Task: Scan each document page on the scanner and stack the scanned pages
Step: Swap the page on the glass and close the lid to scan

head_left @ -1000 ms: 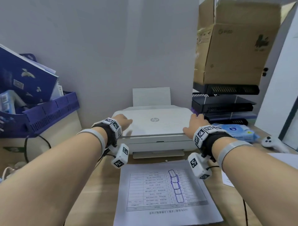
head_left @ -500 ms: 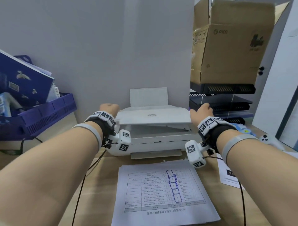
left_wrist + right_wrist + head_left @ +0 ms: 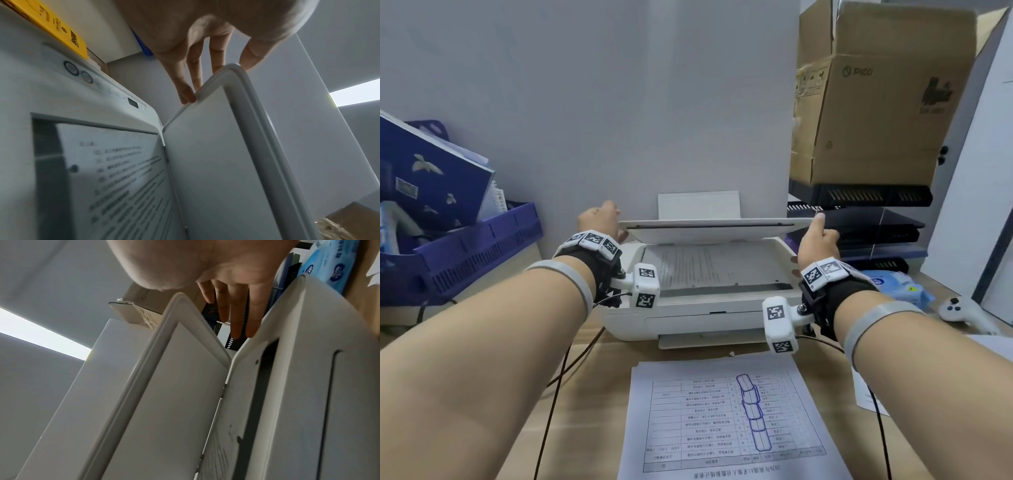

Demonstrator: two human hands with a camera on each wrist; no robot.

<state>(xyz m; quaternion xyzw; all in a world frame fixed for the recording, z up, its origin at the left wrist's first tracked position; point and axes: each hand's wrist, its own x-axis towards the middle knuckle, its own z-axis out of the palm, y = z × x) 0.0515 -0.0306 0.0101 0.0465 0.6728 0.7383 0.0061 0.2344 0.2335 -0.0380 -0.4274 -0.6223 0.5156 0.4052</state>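
Note:
The white scanner stands at the middle of the desk with its lid raised partway. A printed page lies on the glass beneath, also visible in the left wrist view as a blurred page. My left hand holds the lid's left front corner, thumb on one side and fingers on the other. My right hand holds the right front corner, thumb on top, with its fingers reaching down beside the lid. A stack of printed pages lies on the desk before the scanner.
A purple basket with books sits at the left. At the right, a cardboard box rests on black trays; a blue wipes pack, a white controller and another sheet lie nearby. The wall is close behind.
The lid was down with both hands at its front corners. Both hands have lifted it, and the page on the glass now shows.

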